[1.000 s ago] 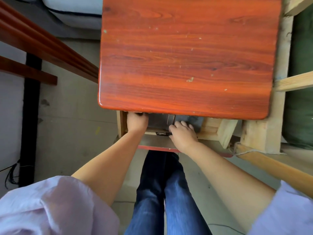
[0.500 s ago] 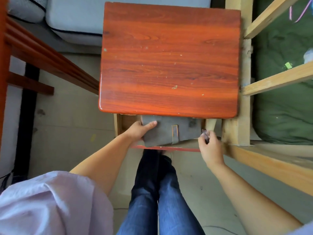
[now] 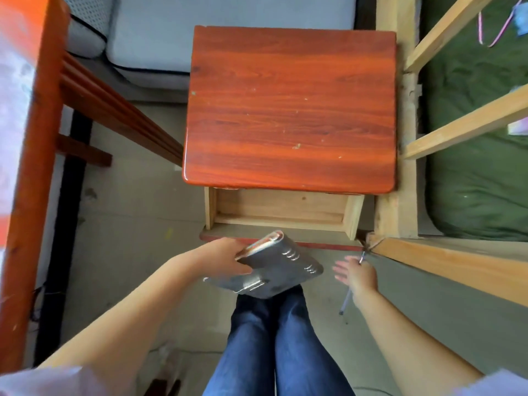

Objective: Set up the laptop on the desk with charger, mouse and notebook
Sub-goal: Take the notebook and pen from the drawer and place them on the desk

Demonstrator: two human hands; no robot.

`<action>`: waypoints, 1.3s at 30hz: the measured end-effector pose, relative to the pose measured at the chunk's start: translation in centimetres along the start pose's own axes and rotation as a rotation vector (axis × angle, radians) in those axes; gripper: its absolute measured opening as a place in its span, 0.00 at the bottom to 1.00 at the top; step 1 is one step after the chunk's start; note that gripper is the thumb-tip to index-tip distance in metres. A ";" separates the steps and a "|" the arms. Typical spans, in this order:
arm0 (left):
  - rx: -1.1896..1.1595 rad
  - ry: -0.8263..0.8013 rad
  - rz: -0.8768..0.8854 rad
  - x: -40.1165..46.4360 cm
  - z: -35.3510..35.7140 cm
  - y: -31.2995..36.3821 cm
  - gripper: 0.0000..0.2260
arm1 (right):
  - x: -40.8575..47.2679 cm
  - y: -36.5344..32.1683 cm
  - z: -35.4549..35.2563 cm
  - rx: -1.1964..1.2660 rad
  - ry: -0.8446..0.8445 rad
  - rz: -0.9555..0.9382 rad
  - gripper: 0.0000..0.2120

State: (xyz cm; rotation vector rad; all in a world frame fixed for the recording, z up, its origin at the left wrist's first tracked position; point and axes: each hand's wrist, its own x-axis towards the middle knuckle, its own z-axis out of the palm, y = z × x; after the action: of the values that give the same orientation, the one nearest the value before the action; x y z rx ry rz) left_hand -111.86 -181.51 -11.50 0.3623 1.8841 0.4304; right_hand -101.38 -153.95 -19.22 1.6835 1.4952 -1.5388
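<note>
A grey ring-bound notebook with a strap closure hangs tilted in the air in front of the desk, above my knees. My left hand grips it by its left edge. My right hand is to the right of the notebook, apart from it, with a thin grey pen held in it while the fingers spread out. The desk has a bare red-brown wooden top. Its light wooden drawer stands pulled out and shows nothing inside. No laptop, charger or mouse is in view.
A pale wooden bed frame with a green mattress stands close against the desk's right side. A red wooden frame runs along the left. A grey cushion lies beyond the desk. My legs in jeans are below the drawer.
My left hand has lifted the notebook out of the drawer and toward me. My right hand has come away from the drawer with the pen. The drawer now shows bare.
</note>
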 end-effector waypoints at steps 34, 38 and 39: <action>0.460 -0.078 0.106 5.8 -0.7 1.7 0.17 | -5.1 -8.8 6.2 0.641 -0.146 0.267 0.22; 0.573 -0.020 0.092 7.0 -4.3 2.0 0.17 | -4.9 -12.3 8.6 0.720 -0.133 0.276 0.20; 0.586 -0.001 0.078 7.4 -4.9 2.1 0.17 | -4.8 -13.2 9.0 0.739 -0.123 0.272 0.20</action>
State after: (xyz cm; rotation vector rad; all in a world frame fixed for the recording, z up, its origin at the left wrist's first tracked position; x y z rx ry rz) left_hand -118.86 -176.98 -15.11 0.8237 1.9748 -0.0849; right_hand -116.07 -159.01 -13.15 2.0033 0.6092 -2.1293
